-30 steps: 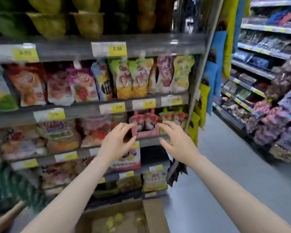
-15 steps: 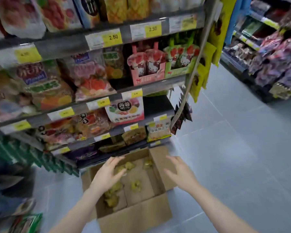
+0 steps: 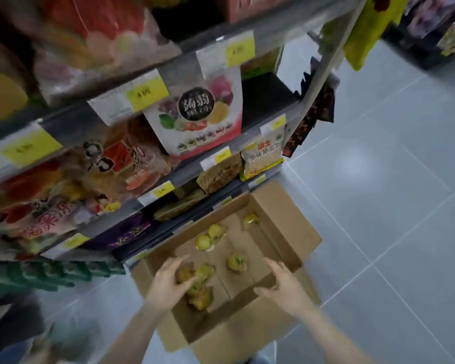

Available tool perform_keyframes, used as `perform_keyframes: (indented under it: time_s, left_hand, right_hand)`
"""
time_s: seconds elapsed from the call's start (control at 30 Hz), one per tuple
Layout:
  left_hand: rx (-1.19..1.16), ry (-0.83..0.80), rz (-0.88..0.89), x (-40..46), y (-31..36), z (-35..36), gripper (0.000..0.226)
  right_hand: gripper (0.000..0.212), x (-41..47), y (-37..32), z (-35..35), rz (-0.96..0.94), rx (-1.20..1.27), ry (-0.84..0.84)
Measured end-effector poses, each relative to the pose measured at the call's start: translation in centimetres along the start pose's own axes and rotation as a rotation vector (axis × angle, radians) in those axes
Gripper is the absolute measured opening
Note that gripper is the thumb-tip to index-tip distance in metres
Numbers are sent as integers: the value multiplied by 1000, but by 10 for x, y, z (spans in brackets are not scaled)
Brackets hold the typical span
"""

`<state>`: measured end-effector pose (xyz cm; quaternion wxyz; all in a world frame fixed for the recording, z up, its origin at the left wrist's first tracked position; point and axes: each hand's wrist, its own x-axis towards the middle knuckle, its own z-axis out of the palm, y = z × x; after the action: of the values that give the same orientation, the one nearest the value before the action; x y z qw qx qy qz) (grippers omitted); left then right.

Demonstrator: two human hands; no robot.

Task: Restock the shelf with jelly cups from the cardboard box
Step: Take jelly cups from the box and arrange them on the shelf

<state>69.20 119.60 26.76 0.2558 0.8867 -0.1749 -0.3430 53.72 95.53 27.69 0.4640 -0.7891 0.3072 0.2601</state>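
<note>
An open cardboard box [image 3: 250, 327] stands on the floor at the foot of the shelf [image 3: 187, 174]. Several yellow-green jelly cups lie loose on its bottom: a pair [image 3: 210, 237] near the back, one [image 3: 251, 219] at the far right, one [image 3: 236, 262] in the middle, a cluster [image 3: 200, 292] at the near left. My left hand [image 3: 168, 281] reaches into the box with spread fingers and thumb on either side of a cup [image 3: 183, 275] in that cluster. My right hand [image 3: 284, 286] hovers over the box's near right part, fingers spread, holding nothing.
The shelves above carry snack bags, among them a white and pink fruit pouch [image 3: 197, 119] and a sunflower seed bag [image 3: 262, 158], behind yellow price tags. Grey tiled floor [image 3: 378, 206] extends to the right. Green packs [image 3: 37, 274] sit low on the left.
My view has dropped from the upper shelves to the box. Both hands came down from shelf height into the box, and the left one has reached the cups.
</note>
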Motion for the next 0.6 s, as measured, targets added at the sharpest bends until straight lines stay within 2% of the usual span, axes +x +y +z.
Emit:
perform_keyframes:
  time_s: [0.2,0.33,0.5,0.6]
  left_hand:
    - [-43,-181,-173,77,-113,110,69]
    - [-90,-219,-252,141,-190,181,85]
    - [-53,-273,-189,196,-246,244,77]
    - [-52,-269,-124,213,-260,255,68]
  right_hand:
    - [80,129,71,79,65,-46,-3]
    - [83,222,120,132,120,-73,1]
    - [97,300,180,172,52,-224,-123]
    - [99,320,198,183,-16,-254,-120]
